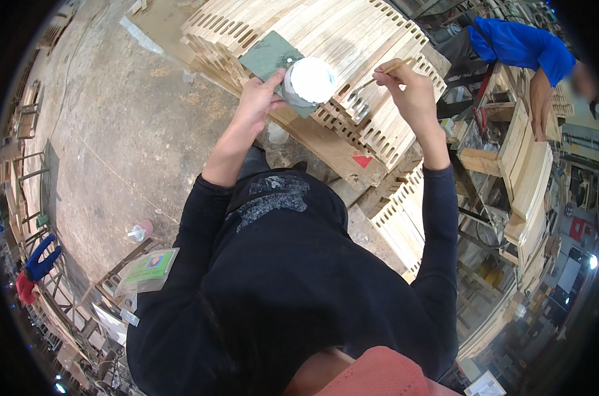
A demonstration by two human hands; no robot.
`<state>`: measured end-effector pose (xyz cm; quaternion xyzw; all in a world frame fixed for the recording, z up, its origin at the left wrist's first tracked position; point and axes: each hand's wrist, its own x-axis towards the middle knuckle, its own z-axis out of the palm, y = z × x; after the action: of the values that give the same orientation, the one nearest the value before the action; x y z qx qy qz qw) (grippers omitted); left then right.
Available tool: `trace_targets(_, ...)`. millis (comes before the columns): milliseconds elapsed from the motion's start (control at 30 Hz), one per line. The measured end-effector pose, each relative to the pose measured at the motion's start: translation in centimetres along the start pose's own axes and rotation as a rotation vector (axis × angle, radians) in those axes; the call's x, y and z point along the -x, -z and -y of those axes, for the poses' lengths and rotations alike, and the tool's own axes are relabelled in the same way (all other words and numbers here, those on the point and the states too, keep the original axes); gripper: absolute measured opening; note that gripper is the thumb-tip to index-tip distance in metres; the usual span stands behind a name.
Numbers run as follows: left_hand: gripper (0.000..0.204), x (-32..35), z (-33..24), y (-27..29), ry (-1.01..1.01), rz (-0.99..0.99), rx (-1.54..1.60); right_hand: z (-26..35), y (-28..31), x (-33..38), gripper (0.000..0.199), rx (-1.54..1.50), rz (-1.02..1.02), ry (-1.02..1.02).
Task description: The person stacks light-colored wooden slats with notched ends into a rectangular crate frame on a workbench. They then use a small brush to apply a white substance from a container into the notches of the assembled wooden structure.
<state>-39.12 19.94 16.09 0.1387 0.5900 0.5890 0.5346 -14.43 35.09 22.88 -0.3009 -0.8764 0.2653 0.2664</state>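
Note:
My left hand (258,102) grips the side of a round tub (314,80) with a bright white top or contents; glare hides which. A flat grey-green board (270,54) lies under and beside the tub, on a stack of pale wooden slats (352,33) with oval slots cut in their ends. To the right, my right hand (412,96) pinches a thin brush-like stick (393,66) between thumb and fingers. Its tip points down-left toward the slotted slat ends (357,105), where some white shows.
More slotted slats (405,214) stand lower, near my right elbow. At the right, a person in a blue top (521,43) rests a hand on curved wooden pieces (534,171) on a workbench. Concrete floor (128,119) stretches left, with a lidded cup (140,231) on it.

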Motion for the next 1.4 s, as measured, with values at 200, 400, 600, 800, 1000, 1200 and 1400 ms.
trace_targets(200, 0.047, -0.2, 0.2, -0.7, -0.058, 0.028, -0.016, 2.1, 3.3, 0.3, 0.018, -0.304, -0.130, -0.090)
trace_targets(400, 0.044, -0.8, 0.4, -1.8, -0.065, 0.030, -0.025, 3.7, 1.3, 1.3, 0.020, -0.324, -0.089, -0.050)
trace_targets(600, 0.043, -0.7, 0.3, -2.5, -0.024, 0.057, -0.047, 2.1, 0.1, 1.9, 0.020, -0.622, -0.009, -0.275)
trace_targets(800, 0.040, -0.5, 0.3, -2.5, 0.008, 0.077, -0.047, 0.3, 0.0, 2.2, 0.021, -0.917, -0.103, -0.540)
trace_targets(1000, 0.038, -0.6, 0.6, -2.5, 0.002, 0.097, -0.045, -1.2, -0.5, 2.1, 0.029, -0.950, -0.063, -0.678)
trace_targets(1200, 0.041, -0.8, 0.8, -1.5, 0.008, 0.060, -0.024, -2.6, -0.4, 1.6, 0.029, -0.944, -0.152, -0.693)
trace_targets(1400, 0.043, -0.6, 0.4, 0.1, -0.009, -0.014, 0.031, -5.0, -0.6, 1.5, 0.029, -0.601, -0.184, -0.500)
